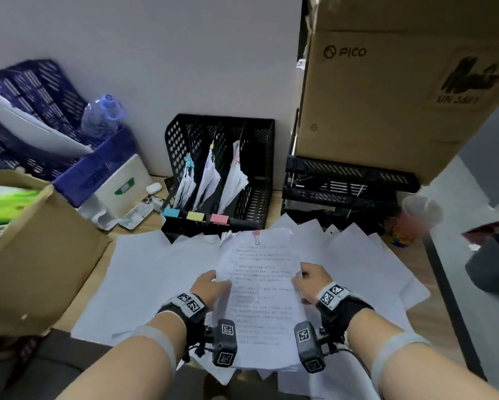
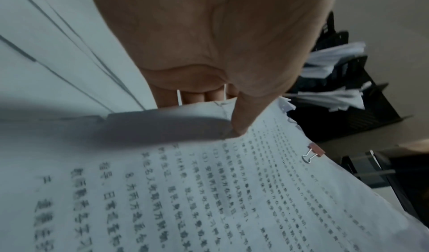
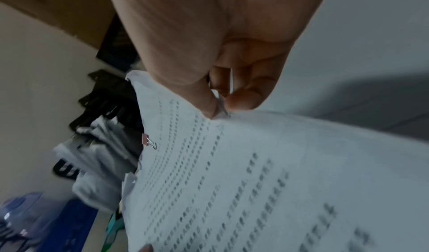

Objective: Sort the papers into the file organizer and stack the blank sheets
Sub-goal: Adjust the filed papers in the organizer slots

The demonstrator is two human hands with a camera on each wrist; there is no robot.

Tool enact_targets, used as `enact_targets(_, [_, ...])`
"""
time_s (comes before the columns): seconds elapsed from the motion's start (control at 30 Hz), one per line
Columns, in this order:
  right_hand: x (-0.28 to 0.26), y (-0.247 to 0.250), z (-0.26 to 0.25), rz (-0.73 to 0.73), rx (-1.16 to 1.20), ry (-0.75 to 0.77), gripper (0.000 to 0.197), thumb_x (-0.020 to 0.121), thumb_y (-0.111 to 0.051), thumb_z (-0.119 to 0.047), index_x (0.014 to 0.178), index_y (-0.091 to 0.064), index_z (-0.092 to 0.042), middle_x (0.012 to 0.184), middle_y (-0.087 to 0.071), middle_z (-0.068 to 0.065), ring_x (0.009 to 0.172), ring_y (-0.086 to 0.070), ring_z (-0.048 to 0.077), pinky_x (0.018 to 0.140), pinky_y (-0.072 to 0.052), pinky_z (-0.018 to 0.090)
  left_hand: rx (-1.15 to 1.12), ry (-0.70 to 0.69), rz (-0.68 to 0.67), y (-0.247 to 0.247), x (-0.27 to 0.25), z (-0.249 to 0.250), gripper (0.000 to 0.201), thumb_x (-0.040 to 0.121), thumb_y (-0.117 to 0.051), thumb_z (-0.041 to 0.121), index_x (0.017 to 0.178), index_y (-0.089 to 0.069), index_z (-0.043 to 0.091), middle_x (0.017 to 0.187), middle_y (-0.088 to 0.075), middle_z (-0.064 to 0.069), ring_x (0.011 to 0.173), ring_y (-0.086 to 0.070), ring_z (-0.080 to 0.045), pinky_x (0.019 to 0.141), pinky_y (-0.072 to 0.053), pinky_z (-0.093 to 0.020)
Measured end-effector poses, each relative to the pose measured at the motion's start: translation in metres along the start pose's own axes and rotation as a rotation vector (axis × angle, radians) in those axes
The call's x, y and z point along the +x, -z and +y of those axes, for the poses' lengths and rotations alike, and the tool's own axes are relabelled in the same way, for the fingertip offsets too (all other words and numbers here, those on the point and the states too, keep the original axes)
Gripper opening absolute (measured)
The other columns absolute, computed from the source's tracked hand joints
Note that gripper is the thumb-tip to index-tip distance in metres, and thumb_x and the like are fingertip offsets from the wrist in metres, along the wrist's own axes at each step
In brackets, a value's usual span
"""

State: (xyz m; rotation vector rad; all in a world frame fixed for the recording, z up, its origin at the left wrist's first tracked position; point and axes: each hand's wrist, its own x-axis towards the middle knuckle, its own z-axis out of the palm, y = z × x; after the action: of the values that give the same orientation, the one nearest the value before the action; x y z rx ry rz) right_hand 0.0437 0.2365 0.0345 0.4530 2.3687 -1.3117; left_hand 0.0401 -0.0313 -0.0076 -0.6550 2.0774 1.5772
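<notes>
Held item: printed bundle (image 1: 258,298), one, several pages fastened by one pink clip (image 1: 256,234) at its far top edge.
Left hand (image 1: 212,287): grips the bundle's left edge; in the left wrist view the thumb lies on the printed face and the fingers (image 2: 197,96) curl beneath.
Right hand (image 1: 311,281): pinches the right edge, thumb and forefinger pressed together on the sheet corner in the right wrist view.
Long axis: runs away from the body, clip end foremost, pointing at the organizer (image 1: 222,171).
Key relation: organizer stands upright on the table (image 1: 432,313) straight ahead of the clip end, near but not touching. The pink tag (image 1: 219,218) sits just beyond the clip, slightly left of it.
Nearer hand: roughly equal; the pink slot lies nearly on the midline.
Judgement: pink clip should go to the pink-tagged slot; the bundle must tip upright to enter.
Slots: four; three hold clipped papers, the rightmost looks empty.
Tags: three (blue, yellow, pink).
Blank sheets (image 1: 144,269): fanned loose on the table under the bundle, overlapping; count cannot be told.
Stacking: not yet done.
</notes>
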Motion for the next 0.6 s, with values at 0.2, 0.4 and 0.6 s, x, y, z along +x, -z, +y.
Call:
enact_targets(0.2, [0.005,-0.030,-0.031,-0.051,0.013,-0.012,0.022,0.086,-0.056,-0.011,0.067,-0.061,-0.021,0.074,-0.063,0.003,0.065,-0.063,0.024,0.059,-0.063,0.040,-0.024,-0.045,0.106,0.041,-0.005,0.000,0.045,0.051,-0.074,0.043,0.088,-0.077,0.019,0.093,-0.078,-0.008,0.090,-0.074,-0.033,0.086,-0.059,-0.052])
enact_targets(0.4, [0.012,-0.045,-0.052,0.245,-0.154,-0.049,0.039,0.082,-0.064,-0.023,0.109,-0.041,-0.008,0.109,-0.056,0.017,0.099,-0.059,0.038,0.083,-0.050,0.039,-0.022,-0.152,0.084,0.057,-0.015,0.022,0.023,0.073,-0.072,0.029,0.094,-0.075,0.020,0.089,-0.079,-0.010,0.087,-0.075,-0.034,0.083,-0.059,-0.054])
enact_targets(0.6, [-0.008,-0.058,-0.109,-0.225,0.178,-0.124,0.059,0.072,-0.073,-0.059,0.105,-0.041,-0.022,0.100,-0.061,0.004,0.076,-0.068,0.018,0.058,-0.055,0.035,0.060,-0.372,-0.067,0.047,-0.021,0.065,0.006,0.083,-0.072,0.011,0.077,-0.070,0.013,0.083,-0.075,-0.012,0.079,-0.070,-0.029,0.082,-0.056,-0.044])
